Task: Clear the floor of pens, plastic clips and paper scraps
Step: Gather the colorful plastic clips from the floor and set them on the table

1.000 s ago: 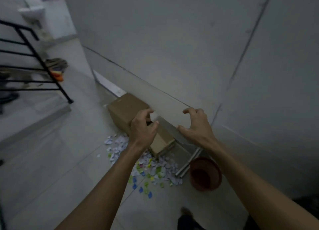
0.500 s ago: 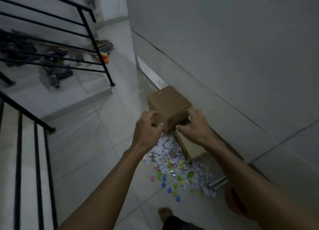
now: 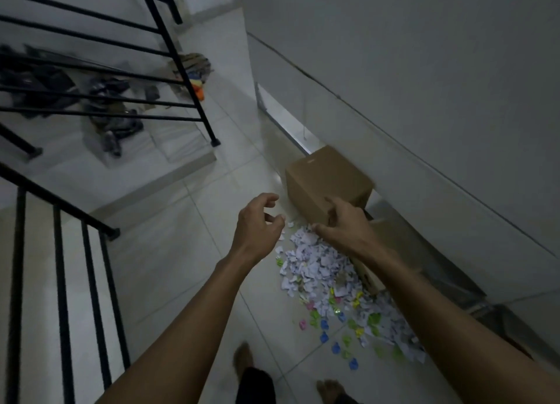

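tiled floor (image 3: 169, 252), cardboard box (image 3: 327, 182) beside paper scraps (image 3: 315, 267), black railing (image 3: 169, 40)

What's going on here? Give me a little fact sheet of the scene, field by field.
place: tiled floor beside a wall, black railing to the left
mess: heap of white paper scraps with small coloured plastic clips along its near edge
box: brown cardboard box against the wall, behind the heap
left hand: reaching forward, fingers loosely curled, holding nothing
right hand: reaching forward over the heap, holding nothing
pens: none visible
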`<move>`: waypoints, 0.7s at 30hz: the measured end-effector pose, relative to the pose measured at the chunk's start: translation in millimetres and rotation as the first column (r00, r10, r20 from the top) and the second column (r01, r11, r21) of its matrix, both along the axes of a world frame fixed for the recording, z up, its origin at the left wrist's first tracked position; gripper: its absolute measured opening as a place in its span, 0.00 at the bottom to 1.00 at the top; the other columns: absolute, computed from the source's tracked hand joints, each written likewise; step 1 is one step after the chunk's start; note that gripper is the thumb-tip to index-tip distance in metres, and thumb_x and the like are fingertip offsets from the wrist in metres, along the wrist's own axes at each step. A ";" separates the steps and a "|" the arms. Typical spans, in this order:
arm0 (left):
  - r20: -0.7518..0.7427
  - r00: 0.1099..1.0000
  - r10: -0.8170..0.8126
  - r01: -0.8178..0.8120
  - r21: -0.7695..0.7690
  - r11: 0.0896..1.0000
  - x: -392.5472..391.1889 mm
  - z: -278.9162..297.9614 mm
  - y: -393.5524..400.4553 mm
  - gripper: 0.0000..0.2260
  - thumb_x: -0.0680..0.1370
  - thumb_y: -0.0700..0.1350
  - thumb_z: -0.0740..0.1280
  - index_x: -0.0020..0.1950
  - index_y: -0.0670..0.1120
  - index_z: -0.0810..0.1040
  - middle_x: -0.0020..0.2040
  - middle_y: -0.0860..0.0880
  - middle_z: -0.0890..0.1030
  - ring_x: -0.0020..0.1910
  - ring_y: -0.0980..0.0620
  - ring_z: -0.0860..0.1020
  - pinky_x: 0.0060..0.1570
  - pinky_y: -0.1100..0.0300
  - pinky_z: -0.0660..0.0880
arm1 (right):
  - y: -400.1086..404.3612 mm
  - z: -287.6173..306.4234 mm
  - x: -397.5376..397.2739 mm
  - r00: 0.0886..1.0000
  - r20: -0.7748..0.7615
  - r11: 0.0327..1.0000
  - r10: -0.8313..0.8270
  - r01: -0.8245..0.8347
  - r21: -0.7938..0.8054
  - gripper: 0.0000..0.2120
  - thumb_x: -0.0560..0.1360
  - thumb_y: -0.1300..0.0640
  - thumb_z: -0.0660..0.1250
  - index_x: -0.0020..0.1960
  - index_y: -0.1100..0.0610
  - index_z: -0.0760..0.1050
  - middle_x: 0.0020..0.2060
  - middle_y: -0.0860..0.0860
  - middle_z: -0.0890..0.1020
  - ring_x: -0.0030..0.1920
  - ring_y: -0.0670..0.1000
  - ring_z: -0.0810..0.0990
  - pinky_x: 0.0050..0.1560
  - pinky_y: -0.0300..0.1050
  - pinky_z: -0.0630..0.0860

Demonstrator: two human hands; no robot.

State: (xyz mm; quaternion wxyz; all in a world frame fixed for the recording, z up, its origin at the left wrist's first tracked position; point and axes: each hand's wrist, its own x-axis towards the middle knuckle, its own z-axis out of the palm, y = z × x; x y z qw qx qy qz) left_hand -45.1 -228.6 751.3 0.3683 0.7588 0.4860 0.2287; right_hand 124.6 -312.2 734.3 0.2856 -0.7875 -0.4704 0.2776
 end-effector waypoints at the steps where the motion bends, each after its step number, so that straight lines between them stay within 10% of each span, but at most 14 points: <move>1: -0.001 1.000 -0.014 0.014 -0.007 1.000 -0.6 -3.1 10.8 0.17 0.76 0.41 0.68 0.65 0.45 0.74 0.58 0.49 0.77 0.44 0.56 0.78 0.42 0.64 0.74 | 6.4 -2.5 -1.9 1.000 0.001 1.000 -0.010 0.010 -0.009 0.29 0.73 0.46 0.70 0.68 0.58 0.68 0.51 0.55 0.78 0.49 0.54 0.77 0.50 0.51 0.78; 21: -0.094 0.772 -0.628 0.593 -0.246 0.766 -1.5 -91.8 181.9 0.17 0.76 0.42 0.68 0.65 0.45 0.74 0.55 0.52 0.77 0.43 0.53 0.78 0.47 0.58 0.76 | 99.8 -81.7 -112.4 0.778 -0.116 0.783 -0.617 0.594 -0.183 0.25 0.75 0.52 0.69 0.68 0.58 0.68 0.59 0.55 0.77 0.53 0.55 0.78 0.46 0.42 0.69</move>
